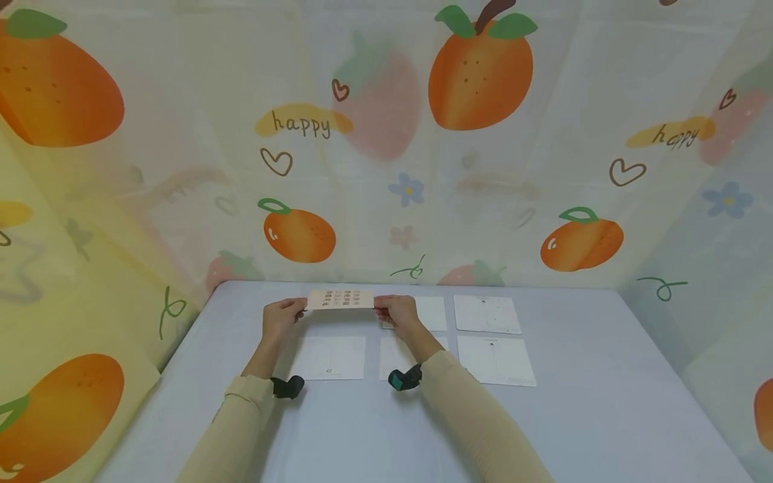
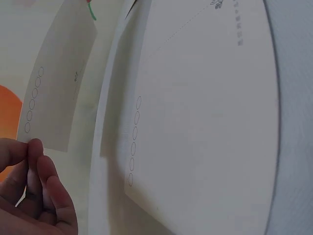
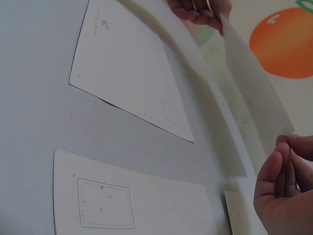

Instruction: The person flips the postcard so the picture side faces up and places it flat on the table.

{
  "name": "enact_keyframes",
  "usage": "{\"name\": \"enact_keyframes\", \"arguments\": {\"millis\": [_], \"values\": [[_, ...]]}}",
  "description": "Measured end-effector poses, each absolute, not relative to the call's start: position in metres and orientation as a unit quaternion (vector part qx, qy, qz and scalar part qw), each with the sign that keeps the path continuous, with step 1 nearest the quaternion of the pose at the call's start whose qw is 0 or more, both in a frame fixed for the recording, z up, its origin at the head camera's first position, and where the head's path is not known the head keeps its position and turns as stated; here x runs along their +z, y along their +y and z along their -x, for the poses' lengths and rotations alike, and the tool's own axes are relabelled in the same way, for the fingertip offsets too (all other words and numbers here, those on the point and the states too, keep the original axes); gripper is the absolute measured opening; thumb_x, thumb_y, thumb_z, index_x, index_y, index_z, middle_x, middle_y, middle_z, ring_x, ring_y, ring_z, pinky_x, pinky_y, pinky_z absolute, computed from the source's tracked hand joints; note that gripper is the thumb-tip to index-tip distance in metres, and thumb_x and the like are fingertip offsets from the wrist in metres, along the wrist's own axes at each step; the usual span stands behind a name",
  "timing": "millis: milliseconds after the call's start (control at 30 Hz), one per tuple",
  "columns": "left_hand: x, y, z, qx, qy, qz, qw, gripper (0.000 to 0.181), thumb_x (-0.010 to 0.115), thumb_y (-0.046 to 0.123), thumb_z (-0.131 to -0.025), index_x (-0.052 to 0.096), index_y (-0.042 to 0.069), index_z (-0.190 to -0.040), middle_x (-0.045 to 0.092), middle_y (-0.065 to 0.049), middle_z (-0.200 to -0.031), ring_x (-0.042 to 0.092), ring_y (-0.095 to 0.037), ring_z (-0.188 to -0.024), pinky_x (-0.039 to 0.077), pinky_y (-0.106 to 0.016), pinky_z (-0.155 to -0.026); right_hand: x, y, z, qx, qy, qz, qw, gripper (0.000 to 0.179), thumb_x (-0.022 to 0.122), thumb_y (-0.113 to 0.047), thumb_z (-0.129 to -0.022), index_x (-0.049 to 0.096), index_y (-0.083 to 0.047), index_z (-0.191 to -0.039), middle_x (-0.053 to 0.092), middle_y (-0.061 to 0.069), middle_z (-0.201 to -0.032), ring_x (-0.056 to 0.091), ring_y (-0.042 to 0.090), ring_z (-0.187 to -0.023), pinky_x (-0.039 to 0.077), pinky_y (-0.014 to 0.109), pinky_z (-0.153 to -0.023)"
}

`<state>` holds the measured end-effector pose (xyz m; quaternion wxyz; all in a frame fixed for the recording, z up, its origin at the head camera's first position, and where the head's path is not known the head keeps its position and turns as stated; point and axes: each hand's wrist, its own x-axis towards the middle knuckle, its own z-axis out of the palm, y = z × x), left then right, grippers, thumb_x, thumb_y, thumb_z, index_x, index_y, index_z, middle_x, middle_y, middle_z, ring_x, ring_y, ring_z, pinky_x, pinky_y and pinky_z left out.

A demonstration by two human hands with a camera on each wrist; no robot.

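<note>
Two hands hold one postcard in the air above the white table.
The left hand (image 1: 282, 318) pinches one short end of the beige postcard (image 1: 341, 299) between thumb and fingers, and the right hand (image 1: 400, 314) pinches the opposite end in the same manner. This postcard is raised near the far edge of the table (image 1: 604, 376), its side with dark printed characters towards the head camera; the left wrist view shows six small ovals on its other side. Five white postcards lie flat: three in the near row, the left one (image 1: 333, 357), the middle one partly covered by the right arm, and the right one (image 1: 496, 361); two in the far row, one (image 1: 431, 314) partly behind the right hand and one (image 1: 487, 314) beside it.
</note>
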<state>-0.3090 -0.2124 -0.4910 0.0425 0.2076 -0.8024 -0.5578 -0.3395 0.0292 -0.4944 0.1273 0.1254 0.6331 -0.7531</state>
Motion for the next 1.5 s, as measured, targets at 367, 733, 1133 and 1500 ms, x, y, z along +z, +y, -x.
{"name": "enact_keyframes", "arguments": {"millis": [367, 733, 1133, 1500], "values": [[-0.498, -0.216, 0.312, -0.535, -0.820, -0.202, 0.024, 0.033, 0.059, 0.023, -0.095, 0.068, 0.000, -0.117, 0.067, -0.020, -0.119, 0.060, -0.026, -0.100, 0.045, -0.026, -0.077, -0.499, 0.029, 0.340, -0.737, 0.653, -0.120, 0.126, 0.023, 0.066, 0.000, -0.085, 0.070, 0.007, -0.107, 0.069, 0.003, -0.077, 0.062, 0.010, -0.064, 0.050, 0.017, -0.057], [-0.502, -0.219, 0.313, -0.535, -0.820, -0.203, 0.017, 0.032, 0.058, 0.018, -0.096, 0.066, -0.001, -0.120, 0.065, -0.021, -0.124, 0.059, -0.025, -0.099, 0.047, -0.024, -0.076, -0.506, 0.022, 0.336, -0.682, 0.717, -0.093, 0.109, 0.023, 0.067, 0.004, -0.081, 0.071, 0.007, -0.103, 0.067, 0.004, -0.074, 0.056, 0.008, -0.058, 0.046, 0.018, -0.051], [-0.502, -0.217, 0.315, -0.510, -0.838, -0.196, 0.008, 0.035, 0.052, 0.014, -0.094, 0.064, -0.002, -0.123, 0.062, -0.024, -0.129, 0.059, -0.030, -0.105, 0.047, -0.034, -0.085, -0.504, 0.018, 0.332, -0.625, 0.771, -0.071, 0.099, 0.020, 0.068, 0.000, -0.082, 0.070, 0.005, -0.102, 0.070, 0.011, -0.087, 0.058, 0.011, -0.065, 0.048, 0.019, -0.058], [-0.507, -0.217, 0.318, -0.486, -0.850, -0.206, 0.003, 0.031, 0.055, 0.013, -0.094, 0.066, -0.003, -0.118, 0.065, -0.023, -0.121, 0.060, -0.026, -0.095, 0.046, -0.026, -0.071, -0.511, 0.017, 0.334, -0.559, 0.822, -0.033, 0.099, 0.020, 0.068, -0.002, -0.080, 0.071, 0.004, -0.099, 0.070, 0.014, -0.091, 0.056, 0.012, -0.066, 0.044, 0.018, -0.056]]}}
